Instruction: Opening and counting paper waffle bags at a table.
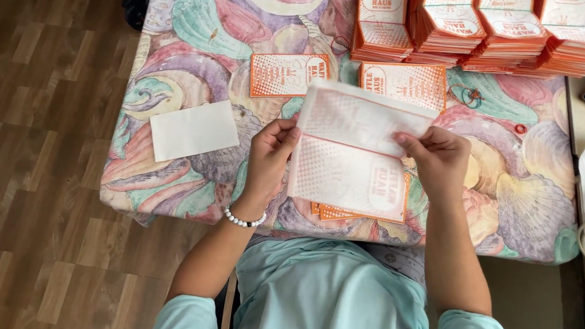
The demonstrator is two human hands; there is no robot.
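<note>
- Left hand [271, 158]: raised above the table edge, forearm coming up from the lower frame, a white bead bracelet [243, 219] at the wrist; palm turned toward the sheet
- Right hand [437, 160]: raised at matching height, forearm rising from lower right, back of hand toward the camera
- Paper bag [353, 151]: held between both hands over the near edge of the table [198, 59], flat, semi-translucent white with faint orange print showing through; upper part folded or creased across
- Hidden: the bag covers most of a small orange pile [333, 212] lying beneath it; fingertips behind the bag cannot be seen
- Cut off: orange printed stacks [486, 31] run out of frame at top
- Left fingers [287, 134]: curled, pinching the bag's left edge
- Right fingers [410, 142]: closed narrowly, thumb on the bag's right edge
- Nearby: plain white bag [193, 130] lies apart at left
</note>
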